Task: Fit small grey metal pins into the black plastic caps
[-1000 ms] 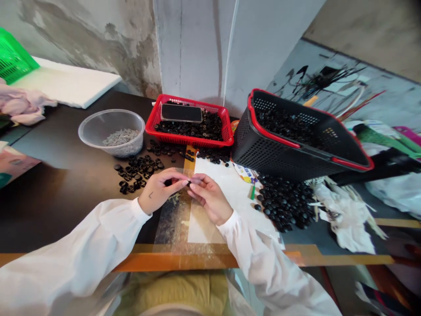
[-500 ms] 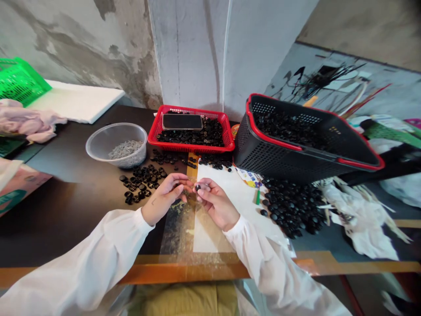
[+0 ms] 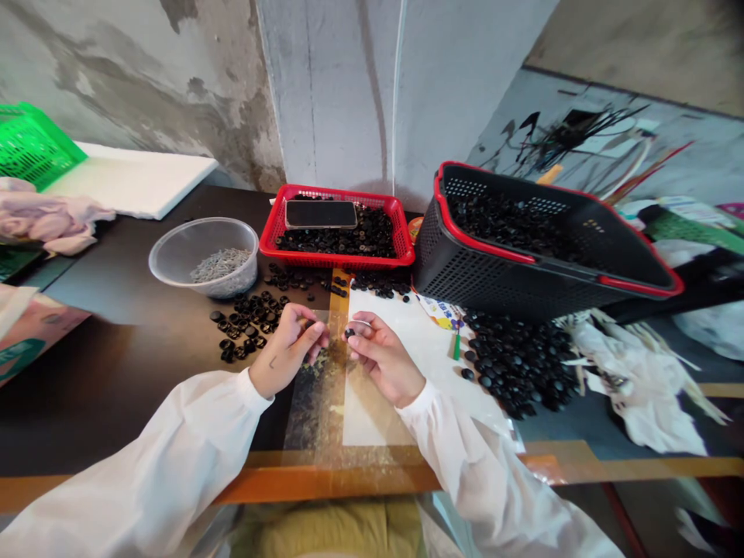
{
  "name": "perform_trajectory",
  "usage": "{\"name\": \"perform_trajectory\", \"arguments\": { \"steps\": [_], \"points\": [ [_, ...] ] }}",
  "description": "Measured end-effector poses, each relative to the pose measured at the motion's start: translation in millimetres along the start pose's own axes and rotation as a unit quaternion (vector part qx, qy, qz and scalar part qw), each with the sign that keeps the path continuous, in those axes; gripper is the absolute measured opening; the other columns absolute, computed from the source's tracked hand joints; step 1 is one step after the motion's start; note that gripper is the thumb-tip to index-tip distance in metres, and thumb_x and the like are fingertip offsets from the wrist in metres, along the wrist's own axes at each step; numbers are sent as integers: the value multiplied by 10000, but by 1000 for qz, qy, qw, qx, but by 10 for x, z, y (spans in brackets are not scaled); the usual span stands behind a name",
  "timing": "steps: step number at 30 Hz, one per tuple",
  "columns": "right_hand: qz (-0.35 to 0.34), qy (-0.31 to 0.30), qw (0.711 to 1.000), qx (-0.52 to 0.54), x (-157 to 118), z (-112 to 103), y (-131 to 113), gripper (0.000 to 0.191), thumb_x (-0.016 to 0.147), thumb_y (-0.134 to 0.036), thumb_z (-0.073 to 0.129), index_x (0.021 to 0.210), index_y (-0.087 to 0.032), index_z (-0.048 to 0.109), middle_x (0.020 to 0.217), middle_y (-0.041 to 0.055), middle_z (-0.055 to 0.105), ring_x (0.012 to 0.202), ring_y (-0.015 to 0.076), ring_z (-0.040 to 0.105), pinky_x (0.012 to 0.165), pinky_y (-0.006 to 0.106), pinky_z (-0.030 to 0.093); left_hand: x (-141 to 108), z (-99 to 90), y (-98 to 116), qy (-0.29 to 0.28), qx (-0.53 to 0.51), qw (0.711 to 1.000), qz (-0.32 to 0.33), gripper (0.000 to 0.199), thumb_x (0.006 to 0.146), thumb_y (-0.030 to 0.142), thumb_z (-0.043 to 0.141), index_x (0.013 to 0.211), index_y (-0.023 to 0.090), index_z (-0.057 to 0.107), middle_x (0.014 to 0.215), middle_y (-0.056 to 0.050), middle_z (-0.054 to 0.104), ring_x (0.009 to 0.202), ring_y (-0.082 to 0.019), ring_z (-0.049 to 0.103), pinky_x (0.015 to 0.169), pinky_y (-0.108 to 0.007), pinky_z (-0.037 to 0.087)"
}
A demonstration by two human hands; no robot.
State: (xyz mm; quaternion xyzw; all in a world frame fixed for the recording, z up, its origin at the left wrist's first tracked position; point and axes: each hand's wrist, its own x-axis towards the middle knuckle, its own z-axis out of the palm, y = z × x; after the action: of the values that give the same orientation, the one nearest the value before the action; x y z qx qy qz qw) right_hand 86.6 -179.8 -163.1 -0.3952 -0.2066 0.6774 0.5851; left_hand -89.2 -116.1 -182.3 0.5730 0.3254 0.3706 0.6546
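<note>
My right hand [image 3: 380, 353] pinches a small round black piece like a button [image 3: 349, 333] between thumb and fingers, above the white sheet [image 3: 372, 411]. Just to its left, with a gap between them, my left hand [image 3: 291, 345] has its thumb pressed against the index finger; whatever it holds is too small to make out. Black button-like pieces [image 3: 249, 329] lie loose on the table beside my left hand. A larger heap of domed black pieces [image 3: 523, 364] spreads to the right of my right hand.
A clear bowl [image 3: 168, 267] holds small metal pieces. Behind the hands, a red basket [image 3: 337, 260] contains black parts with a phone [image 3: 321, 215] on top. The tall black basket [image 3: 477, 275] stands at right. A green-handled tool [image 3: 456, 345] and white gloves [image 3: 645, 387] lie nearby.
My hands have moved apart, the left one drawing back to the left. My right hand stays nearly in place with the black piece in its fingers.
</note>
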Motion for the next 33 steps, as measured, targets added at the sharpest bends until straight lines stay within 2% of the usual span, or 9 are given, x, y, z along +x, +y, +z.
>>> {"name": "perform_trajectory", "arguments": {
  "steps": [2, 5, 10, 13, 15, 18, 21, 23, 33],
  "points": [
    [-10, 0, 1000, -12, -9, 10, 2, 442, 631, -215, 886, 986, -257, 627, 861, -61, 615, 785, 88, 666, 611, 153, 533, 7, -18, -2, -15, -1, 1000, 13, 355, 933, 521, 574, 960, 223, 382, 856, -17, 651, 638, -127, 617, 549, -239, 496],
    [-40, 5, 998, -39, -22, 30, 11, 425, 634, -250, 890, 957, -249, 613, 876, -61, 621, 805, 100, 689, 644, 173, 554, 31, -74, -17, 2, 16, 998, 54, 393, 872, 540, 657, 939, 171, 537, 947, -52, 651, 730, -130, 630, 621, -240, 518],
    [-99, 7, 989, -107, -28, 54, 50, 391, 650, -279, 873, 914, -237, 588, 889, -48, 640, 798, 127, 711, 707, 239, 589, 53, -145, -35, 50, 1, 998, 40, 361, 800, 456, 774, 976, 153, 687, 653, 24, 598, 596, -75, 541, 597, -174, 463],
    [-155, 25, 970, -186, -35, 51, 71, 359, 683, -270, 847, 927, -235, 585, 914, -27, 668, 803, 129, 705, 748, 262, 595, 40, -123, -16, 50, -42, 998, 5, 367, 755, 421, 818, 981, 153, 710, 701, -7, 671, 604, -96, 597, 591, -194, 505],
    [-210, 50, 941, -259, -53, 49, 77, 301, 731, -254, 811, 941, -234, 596, 941, -8, 686, 823, 134, 704, 759, 262, 596, 29, -96, -2, 53, -50, 997, -12, 360, 724, 400, 844, 958, 153, 726, 800, -40, 721, 648, -113, 646, 605, -204, 537],
    [-305, 72, 874, -371, -99, 56, 74, 182, 816, -206, 727, 963, -233, 624, 969, 13, 696, 843, 140, 703, 776, 266, 600, 19, -66, 0, 52, -54, 997, -22, 351, 693, 389, 866, 926, 155, 748, 835, -57, 743, 699, -136, 685, 632, -215, 570],
    [-373, 58, 808, -453, -144, 72, 68, 140, 870, -176, 661, 996, -234, 641, 990, 30, 692, 877, 148, 698, 812, 274, 603, 15, -59, -14, 60, -43, 997, -12, 329, 676, 375, 876, 903, 163, 767, 835, -52, 745, 714, -140, 693, 643, -219, 585],
    [-391, 44, 786, -478, -160, 82, 70, 145, 889, -167, 633, 1019, -233, 638, 1004, 39, 689, 895, 155, 698, 821, 278, 609, 11, -65, -18, 68, -19, 997, 0, 311, 672, 364, 879, 894, 171, 777, 840, -46, 746, 693, -129, 685, 646, -216, 585],
    [-386, 22, 782, -489, -150, 77, 112, 185, 887, -125, 604, 1038, -230, 623, 1017, 42, 687, 924, 165, 712, 850, 291, 619, -12, -66, 49, 39, 77, 995, 48, 296, 631, 280, 903, 877, 170, 781, 830, -47, 740, 703, -131, 673, 667, -206, 558]
  ]
}}
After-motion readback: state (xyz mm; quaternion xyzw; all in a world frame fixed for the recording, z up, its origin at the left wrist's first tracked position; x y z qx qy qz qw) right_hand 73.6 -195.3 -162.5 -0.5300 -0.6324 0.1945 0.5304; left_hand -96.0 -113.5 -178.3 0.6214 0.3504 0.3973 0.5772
